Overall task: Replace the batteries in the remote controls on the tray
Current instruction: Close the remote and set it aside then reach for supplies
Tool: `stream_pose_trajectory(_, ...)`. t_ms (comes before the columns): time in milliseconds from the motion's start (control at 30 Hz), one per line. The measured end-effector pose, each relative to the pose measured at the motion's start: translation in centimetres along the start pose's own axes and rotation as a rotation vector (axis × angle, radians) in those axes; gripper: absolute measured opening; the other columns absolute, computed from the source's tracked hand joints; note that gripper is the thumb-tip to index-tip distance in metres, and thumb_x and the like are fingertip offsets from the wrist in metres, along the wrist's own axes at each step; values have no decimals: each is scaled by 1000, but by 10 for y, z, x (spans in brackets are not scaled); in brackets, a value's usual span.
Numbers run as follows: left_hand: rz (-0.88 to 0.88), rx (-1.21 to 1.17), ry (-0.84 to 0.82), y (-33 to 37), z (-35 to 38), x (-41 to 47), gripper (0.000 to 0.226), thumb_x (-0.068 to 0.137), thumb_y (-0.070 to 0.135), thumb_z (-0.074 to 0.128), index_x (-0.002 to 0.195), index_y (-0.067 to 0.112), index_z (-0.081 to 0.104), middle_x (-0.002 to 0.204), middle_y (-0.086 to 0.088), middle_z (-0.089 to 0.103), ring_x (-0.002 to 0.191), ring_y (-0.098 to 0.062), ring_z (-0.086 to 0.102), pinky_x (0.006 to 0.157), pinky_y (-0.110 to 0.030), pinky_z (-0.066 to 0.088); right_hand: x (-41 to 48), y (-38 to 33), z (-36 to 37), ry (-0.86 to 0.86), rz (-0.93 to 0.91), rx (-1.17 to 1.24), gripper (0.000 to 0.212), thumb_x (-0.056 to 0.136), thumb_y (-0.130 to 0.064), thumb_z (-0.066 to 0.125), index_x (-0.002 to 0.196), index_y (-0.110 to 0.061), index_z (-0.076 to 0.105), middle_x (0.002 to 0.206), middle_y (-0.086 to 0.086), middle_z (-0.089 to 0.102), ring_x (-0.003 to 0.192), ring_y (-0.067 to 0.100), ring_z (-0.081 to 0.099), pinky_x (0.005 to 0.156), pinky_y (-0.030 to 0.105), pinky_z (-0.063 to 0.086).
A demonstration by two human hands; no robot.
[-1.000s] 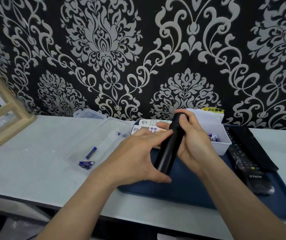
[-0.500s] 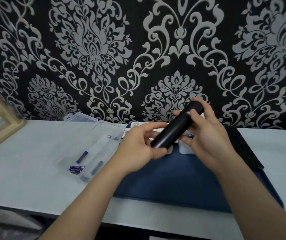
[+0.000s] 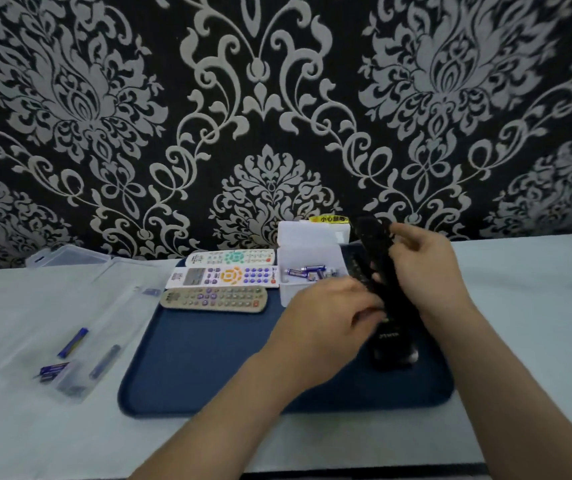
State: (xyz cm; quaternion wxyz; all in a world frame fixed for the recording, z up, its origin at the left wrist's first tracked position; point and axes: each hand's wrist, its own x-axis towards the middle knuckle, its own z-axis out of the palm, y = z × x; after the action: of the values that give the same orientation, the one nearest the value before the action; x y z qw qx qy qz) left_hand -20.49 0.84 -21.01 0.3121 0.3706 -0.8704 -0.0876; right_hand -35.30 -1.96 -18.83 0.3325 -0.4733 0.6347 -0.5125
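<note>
Remote controls: 3 light-coloured ones lie side by side at the far left corner of the blue tray (image 3: 187,358), namely a white remote (image 3: 231,257), a white remote with orange buttons (image 3: 223,276) and a beige remote (image 3: 213,299). A black remote (image 3: 372,258) is raised, tilted, above the right part of the tray; motion blur hides its detail. The right hand (image 3: 423,268) is closed around its upper half, while the left hand (image 3: 326,317) touches its lower half with curled fingers; whether that hand grips it cannot be told. Another black remote (image 3: 393,348) lies on the tray beneath the hands. A white box (image 3: 307,252) holding batteries (image 3: 307,271) stands on the far edge of the tray, just right of the light remotes. On the bench (image 3: 537,306), left of the tray, a clear plastic case (image 3: 80,306) lies open with loose blue batteries (image 3: 72,342) on it.
</note>
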Motion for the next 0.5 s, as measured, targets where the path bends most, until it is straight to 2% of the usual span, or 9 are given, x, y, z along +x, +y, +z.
stream_pose_trajectory(67, -78, 83, -236, 5, 11, 1, 39, 86, 53, 56, 115, 28, 66, 116, 8, 60, 105, -13, 52, 86, -34, 48, 4, 7, -7, 37, -46, -191, 44, 90, -14, 46, 130, -19, 62, 118, 6, 69, 112, 27, 62, 101, 45, 48)
stream_pose_trajectory(133, -87, 141, -321, 6, 22, 1, 54, 78, 62, 61, 124, 33, 58, 126, 10, 52, 110, -13, 46, 85, -29, 46, 7, 13, -9, 48, -70, -316, 43, 95, -6, 44, 135, -14, 58, 124, 9, 66, 117, 28, 57, 102, 37, 45)
stream_pose_trajectory(200, -81, 156, -322, 4, 26, 3, 59, 74, 62, 65, 125, 35, 55, 129, 12, 50, 111, -13, 44, 84, -30, 45, 8, 21, -6, 22, -91, -442, 41, 93, -3, 43, 130, -12, 60, 119, 12, 67, 113, 30, 58, 92, 32, 45)
stream_pose_trajectory(267, -68, 150, -295, 3, 27, 5, 55, 75, 59, 65, 123, 35, 57, 127, 12, 52, 109, -14, 44, 86, -31, 45, 10, 27, 0, -6, -126, -586, 36, 89, 0, 45, 119, -7, 64, 109, 15, 68, 105, 34, 59, 84, 34, 46)
stream_pose_trajectory(333, -46, 141, -274, 2, 28, 7, 51, 76, 57, 65, 121, 34, 59, 125, 12, 55, 106, -14, 44, 86, -27, 43, 13, 30, 2, 4, -164, -700, 32, 87, 0, 47, 112, -4, 67, 107, 18, 68, 102, 37, 60, 84, 40, 48)
stream_pose_trajectory(400, -30, 126, -266, 0, 29, 7, 48, 78, 53, 67, 120, 32, 62, 122, 12, 58, 103, -14, 45, 85, -23, 39, 15, 33, 3, 3, -194, -768, 28, 89, -4, 47, 108, -4, 68, 105, 18, 68, 100, 37, 60, 81, 40, 48)
stream_pose_trajectory(500, -53, 54, -248, -5, 23, 8, 31, 83, 40, 65, 112, 27, 68, 112, 11, 65, 98, -14, 53, 88, -33, 46, 17, 37, 6, -28, -228, -816, 26, 94, -12, 46, 105, -6, 69, 105, 18, 64, 99, 37, 58, 80, 39, 44)
